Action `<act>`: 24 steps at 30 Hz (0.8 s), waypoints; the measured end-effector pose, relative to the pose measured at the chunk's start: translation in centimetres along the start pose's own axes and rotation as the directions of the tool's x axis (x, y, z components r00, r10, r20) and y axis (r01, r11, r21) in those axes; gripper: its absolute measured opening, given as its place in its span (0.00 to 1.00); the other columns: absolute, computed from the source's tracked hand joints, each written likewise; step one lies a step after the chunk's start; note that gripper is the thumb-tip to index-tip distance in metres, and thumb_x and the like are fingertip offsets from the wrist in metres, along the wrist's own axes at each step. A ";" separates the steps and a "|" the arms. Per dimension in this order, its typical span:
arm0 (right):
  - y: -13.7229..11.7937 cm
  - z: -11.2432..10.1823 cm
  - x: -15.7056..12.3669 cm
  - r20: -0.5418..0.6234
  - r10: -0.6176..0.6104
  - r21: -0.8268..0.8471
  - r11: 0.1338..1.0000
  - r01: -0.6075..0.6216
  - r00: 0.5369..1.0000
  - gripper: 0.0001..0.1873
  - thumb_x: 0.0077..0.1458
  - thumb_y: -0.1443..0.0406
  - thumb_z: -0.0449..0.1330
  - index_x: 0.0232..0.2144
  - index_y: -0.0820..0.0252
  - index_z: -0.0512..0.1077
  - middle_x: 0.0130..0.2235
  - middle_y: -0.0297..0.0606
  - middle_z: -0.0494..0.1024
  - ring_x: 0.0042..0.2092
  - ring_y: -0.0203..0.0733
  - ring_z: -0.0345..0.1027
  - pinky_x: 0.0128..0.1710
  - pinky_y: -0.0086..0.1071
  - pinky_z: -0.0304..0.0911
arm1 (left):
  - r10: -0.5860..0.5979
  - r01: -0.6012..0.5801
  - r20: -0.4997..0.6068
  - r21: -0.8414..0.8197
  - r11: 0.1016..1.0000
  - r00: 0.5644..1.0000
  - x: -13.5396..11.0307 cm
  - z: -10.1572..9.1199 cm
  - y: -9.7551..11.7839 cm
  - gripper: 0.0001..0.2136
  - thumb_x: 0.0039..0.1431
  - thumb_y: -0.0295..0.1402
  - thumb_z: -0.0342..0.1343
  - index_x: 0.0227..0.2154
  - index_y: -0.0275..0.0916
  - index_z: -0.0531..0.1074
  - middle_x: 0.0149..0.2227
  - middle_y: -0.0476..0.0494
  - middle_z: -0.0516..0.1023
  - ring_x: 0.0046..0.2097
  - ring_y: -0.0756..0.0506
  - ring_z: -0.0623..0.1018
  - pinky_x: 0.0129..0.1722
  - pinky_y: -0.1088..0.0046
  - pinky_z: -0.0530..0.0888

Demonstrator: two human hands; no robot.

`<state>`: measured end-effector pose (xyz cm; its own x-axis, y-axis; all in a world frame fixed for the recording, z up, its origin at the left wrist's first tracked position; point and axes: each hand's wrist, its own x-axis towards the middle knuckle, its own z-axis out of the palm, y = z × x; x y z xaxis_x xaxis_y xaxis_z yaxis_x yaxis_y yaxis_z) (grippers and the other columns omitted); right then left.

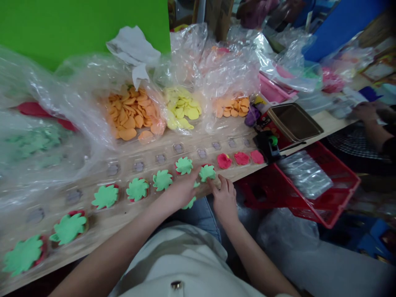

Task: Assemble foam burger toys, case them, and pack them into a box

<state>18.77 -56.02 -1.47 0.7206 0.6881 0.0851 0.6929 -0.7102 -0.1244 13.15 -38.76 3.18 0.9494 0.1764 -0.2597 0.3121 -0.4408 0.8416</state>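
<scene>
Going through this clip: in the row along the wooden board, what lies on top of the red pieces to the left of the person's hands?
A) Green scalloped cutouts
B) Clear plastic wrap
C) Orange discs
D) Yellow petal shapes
A. A green scalloped cutout covers a red piece, with only the red rim showing, left of the right hand.

Wood bench | grn leaf cutouts | 3 red pcs | plastic bags

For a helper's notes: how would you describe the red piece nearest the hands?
On the wooden board, follow the green scalloped cutouts rightward past the left hand. It is the first of three red pieces, nearest the right hand, with a yellowish patch.
</scene>
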 end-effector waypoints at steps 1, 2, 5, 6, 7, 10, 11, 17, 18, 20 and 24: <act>0.1 -0.1 0.1 0.004 -0.006 0.018 1.000 0.006 1.000 0.26 0.53 0.72 0.52 0.52 0.47 0.65 0.54 0.47 0.62 0.52 0.54 0.53 0.43 0.45 0.59 | -0.010 0.007 -0.017 -0.124 0.992 1.000 0.0 -0.6 0.2 0.24 0.52 0.31 0.54 0.53 0.41 0.62 0.55 0.39 0.68 0.56 0.39 0.67 0.54 0.63 0.63; 0.1 -0.3 0.3 0.000 -0.016 0.047 0.999 0.016 1.000 0.26 0.52 0.72 0.52 0.53 0.48 0.65 0.54 0.47 0.62 0.52 0.54 0.53 0.44 0.46 0.59 | -0.054 0.045 -0.024 -0.289 0.956 0.998 -0.1 -1.1 0.5 0.21 0.53 0.33 0.54 0.51 0.40 0.64 0.53 0.40 0.70 0.54 0.40 0.69 0.52 0.63 0.65; 0.2 -1.2 0.5 -0.094 0.016 0.243 0.970 0.007 0.995 0.25 0.53 0.73 0.49 0.53 0.55 0.64 0.51 0.49 0.65 0.52 0.52 0.56 0.47 0.48 0.58 | -0.277 0.264 0.109 -0.740 0.619 0.955 -0.3 -1.8 1.2 0.15 0.54 0.36 0.54 0.44 0.37 0.68 0.47 0.38 0.74 0.46 0.41 0.75 0.44 0.64 0.73; 0.0 -1.6 0.7 -0.123 0.059 0.364 0.931 -0.011 0.991 0.24 0.54 0.72 0.49 0.53 0.57 0.65 0.50 0.49 0.66 0.50 0.50 0.58 0.48 0.47 0.58 | -0.310 0.302 0.159 -0.815 0.495 0.937 -0.3 -1.6 1.3 0.15 0.54 0.35 0.55 0.44 0.36 0.68 0.46 0.38 0.74 0.44 0.42 0.76 0.41 0.65 0.74; -0.2 -1.9 0.9 -0.114 0.107 0.508 0.861 -0.034 0.988 0.22 0.55 0.70 0.48 0.52 0.59 0.65 0.47 0.48 0.68 0.48 0.47 0.61 0.47 0.44 0.60 | -0.323 0.308 0.180 -0.860 0.407 0.929 -0.1 -1.3 1.5 0.14 0.52 0.33 0.56 0.43 0.36 0.69 0.46 0.38 0.74 0.43 0.42 0.76 0.40 0.66 0.74; -1.0 -2.5 1.8 0.142 0.168 0.849 0.487 -0.207 0.976 0.18 0.57 0.62 0.48 0.48 0.60 0.66 0.38 0.41 0.74 0.35 0.40 0.68 0.32 0.32 0.66 | -0.363 0.208 0.078 -0.919 0.334 0.929 0.7 0.4 1.9 0.10 0.50 0.30 0.58 0.37 0.37 0.69 0.41 0.41 0.76 0.37 0.46 0.77 0.35 0.70 0.75; -1.2 -2.5 2.1 0.232 0.162 0.884 0.376 -0.277 0.959 0.18 0.56 0.60 0.50 0.47 0.60 0.66 0.35 0.39 0.74 0.30 0.38 0.67 0.26 0.30 0.65 | -0.380 0.167 0.029 -0.927 0.337 0.924 1.1 1.0 2.0 0.08 0.50 0.30 0.58 0.35 0.37 0.68 0.38 0.42 0.76 0.36 0.47 0.77 0.34 0.71 0.75; 0.5 -1.8 3.0 0.216 0.331 0.888 0.324 -0.326 0.919 0.14 0.49 0.56 0.58 0.34 0.62 0.68 0.26 0.31 0.70 0.24 0.33 0.60 0.23 0.26 0.60 | -0.458 0.067 -0.098 -0.941 0.331 0.884 3.3 2.2 2.9 0.04 0.55 0.31 0.51 0.34 0.40 0.63 0.40 0.44 0.74 0.39 0.48 0.76 0.37 0.72 0.75; 1.3 -1.9 3.3 0.183 0.335 0.880 0.362 -0.306 0.924 0.14 0.49 0.56 0.58 0.33 0.61 0.68 0.26 0.31 0.70 0.26 0.34 0.61 0.25 0.27 0.60 | -0.478 0.062 -0.112 -0.941 0.334 0.871 3.6 2.0 2.9 0.04 0.56 0.31 0.50 0.35 0.40 0.62 0.40 0.44 0.74 0.40 0.49 0.76 0.37 0.72 0.74; 3.2 -2.2 4.3 0.146 0.317 0.856 0.434 -0.280 0.937 0.14 0.50 0.57 0.57 0.34 0.61 0.69 0.28 0.33 0.71 0.28 0.35 0.63 0.29 0.28 0.61 | -0.499 0.069 -0.118 -0.938 0.341 0.858 4.3 1.4 2.6 0.06 0.55 0.31 0.51 0.36 0.40 0.62 0.40 0.45 0.74 0.39 0.49 0.76 0.36 0.72 0.74; 6.8 -2.0 7.8 0.124 0.223 0.824 0.520 -0.226 0.967 0.14 0.51 0.57 0.55 0.36 0.61 0.70 0.30 0.36 0.73 0.30 0.38 0.66 0.31 0.31 0.63 | -0.398 0.169 -0.089 -0.806 0.568 0.913 5.2 1.1 2.2 0.14 0.51 0.36 0.55 0.41 0.40 0.65 0.37 0.45 0.75 0.36 0.47 0.76 0.33 0.71 0.74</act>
<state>29.15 -55.82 0.35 0.8481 0.5255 -0.0681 0.1773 -0.4025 -0.8981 18.78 -39.77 3.15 0.7397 0.4145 -0.5302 0.3106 0.4886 0.8153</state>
